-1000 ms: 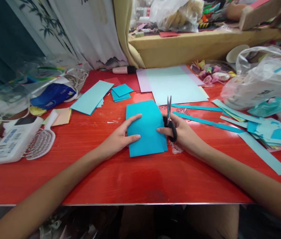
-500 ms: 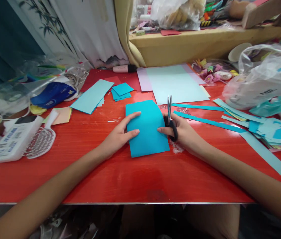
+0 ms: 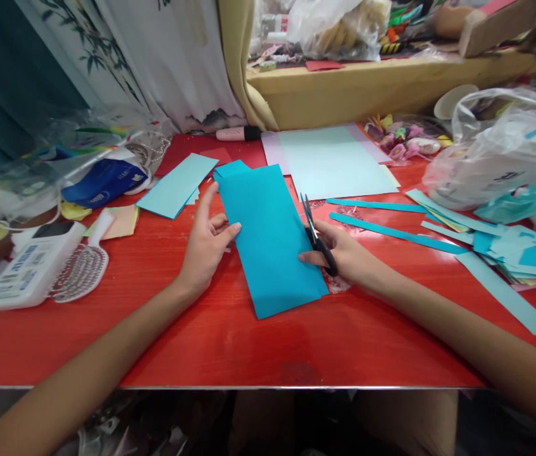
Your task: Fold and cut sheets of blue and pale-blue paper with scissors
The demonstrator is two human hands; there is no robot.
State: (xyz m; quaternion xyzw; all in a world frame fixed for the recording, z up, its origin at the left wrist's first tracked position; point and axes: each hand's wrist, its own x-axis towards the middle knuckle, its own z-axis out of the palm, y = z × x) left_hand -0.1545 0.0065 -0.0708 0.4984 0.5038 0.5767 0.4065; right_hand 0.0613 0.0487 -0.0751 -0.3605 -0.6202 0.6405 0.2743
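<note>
A blue sheet of paper [image 3: 268, 240] is held up at a tilt above the red table, and a second blue edge shows at its lower right corner. At its left edge, my left hand [image 3: 205, 247] has the thumb over the front, the index finger stretched up along the edge and the other fingers partly hidden behind. My right hand [image 3: 338, 253] pinches the right edge with its thumb in front. It also holds black-handled scissors [image 3: 322, 244], whose narrow blades point up and away beside the paper.
Smaller blue pieces [image 3: 230, 168] lie partly behind the sheet, near a pale blue strip [image 3: 180, 185]. Large pale sheets [image 3: 338, 164] lie farther back. Paper strips [image 3: 400, 233] and offcuts [image 3: 528, 247] spread right, before a plastic bag [image 3: 500, 152]. A hairbrush [image 3: 80, 269] lies left.
The blue paper has turned its top leftward and now shows longer, over the small blue pieces. My left hand has moved left to its edge. The scissors have tilted left.
</note>
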